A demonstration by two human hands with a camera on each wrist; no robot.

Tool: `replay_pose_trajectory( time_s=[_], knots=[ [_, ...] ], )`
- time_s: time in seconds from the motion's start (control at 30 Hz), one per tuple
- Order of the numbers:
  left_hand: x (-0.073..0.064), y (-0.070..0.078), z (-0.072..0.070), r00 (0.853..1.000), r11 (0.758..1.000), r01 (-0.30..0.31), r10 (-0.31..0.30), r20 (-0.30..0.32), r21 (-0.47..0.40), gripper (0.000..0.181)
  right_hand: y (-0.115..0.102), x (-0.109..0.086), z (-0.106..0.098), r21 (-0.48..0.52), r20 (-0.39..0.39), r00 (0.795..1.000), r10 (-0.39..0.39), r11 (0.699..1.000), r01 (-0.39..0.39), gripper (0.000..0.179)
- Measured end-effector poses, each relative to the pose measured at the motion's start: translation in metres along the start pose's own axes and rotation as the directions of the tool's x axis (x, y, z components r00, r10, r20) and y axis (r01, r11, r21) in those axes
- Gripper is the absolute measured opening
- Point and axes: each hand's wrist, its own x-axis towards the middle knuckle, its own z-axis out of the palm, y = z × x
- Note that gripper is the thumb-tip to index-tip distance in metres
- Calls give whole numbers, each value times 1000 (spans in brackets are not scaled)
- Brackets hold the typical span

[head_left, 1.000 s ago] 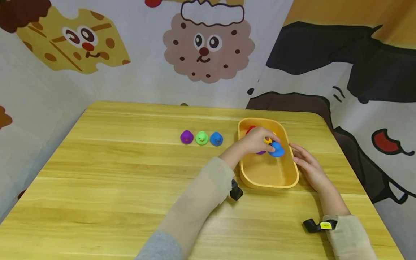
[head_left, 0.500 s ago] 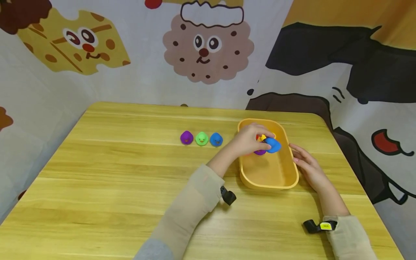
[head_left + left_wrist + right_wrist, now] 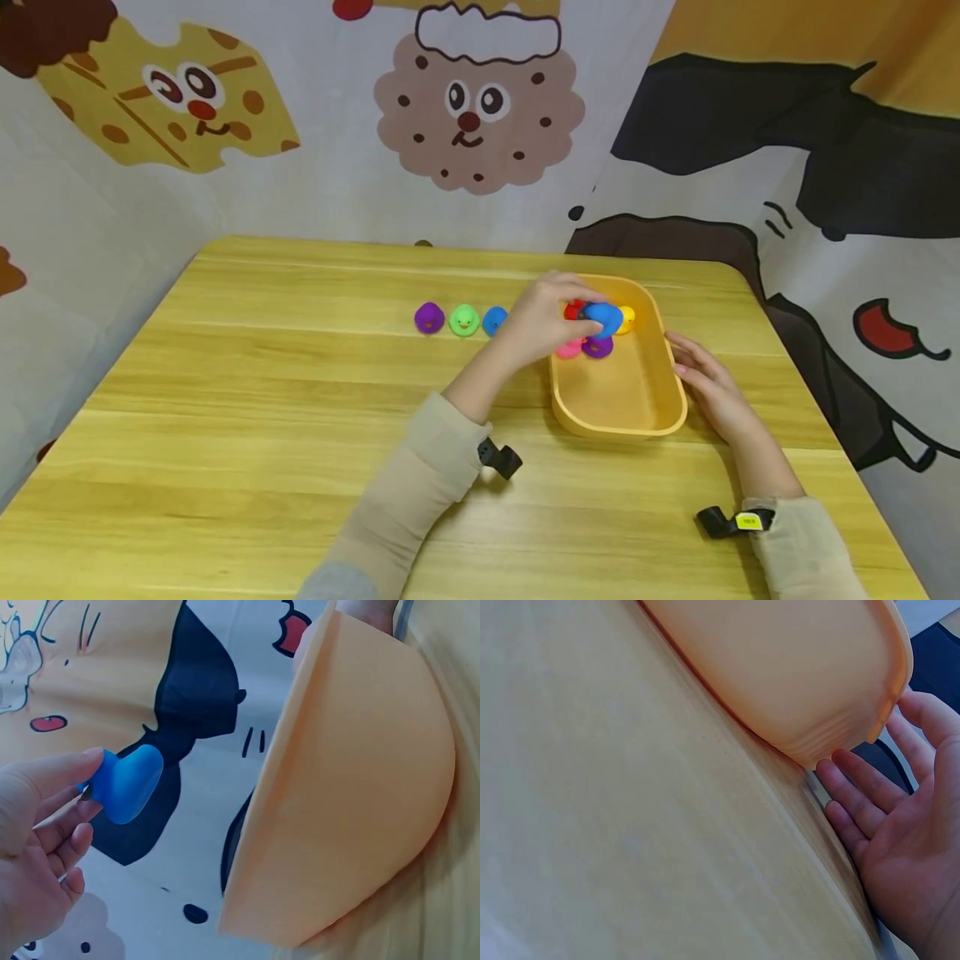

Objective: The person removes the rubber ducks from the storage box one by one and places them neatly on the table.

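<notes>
From afar I watch the left hand (image 3: pixel 536 321), fingers pinching a blue duck (image 3: pixel 605 318) over the tub (image 3: pixel 611 396), with the row of ducks (image 3: pixel 464 321) just leftward on the desk (image 3: pixel 225 417); the right hand (image 3: pixel 714 390), farther off, rests relaxed fingers against the tub

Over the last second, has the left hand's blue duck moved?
Yes: in the head view, the held blue duck shifted left and slightly up, against the yellow tray.

A wood-grain table (image 3: pixel 225 417) bears a row near its far edge — a purple duck (image 3: pixel 429 318), a green duck (image 3: pixel 464 320) and a blue duck (image 3: pixel 493 321), set side by side — and, to their right, a yellow-orange bin (image 3: pixel 618 432) standing upright.
</notes>
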Motion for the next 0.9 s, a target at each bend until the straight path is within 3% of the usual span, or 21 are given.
replay_pose_trajectory(
  time_s=[0.33,0.53,0.9],
  knots=[
    [-17,-3,-23,994,1000,9,-9,-113,-1,31,-1,1,0,-1,3,1000,-4,1000,4,46],
    [-26,-8,-33,979,999,-39,44,-199,30,29,-2,1,1,-14,-8,1000,4,1000,-4,46],
    [-41,-14,-57,954,998,-20,36,-296,56,28,0,1,0,-11,-9,1000,9,1000,-9,46]
  ],
)
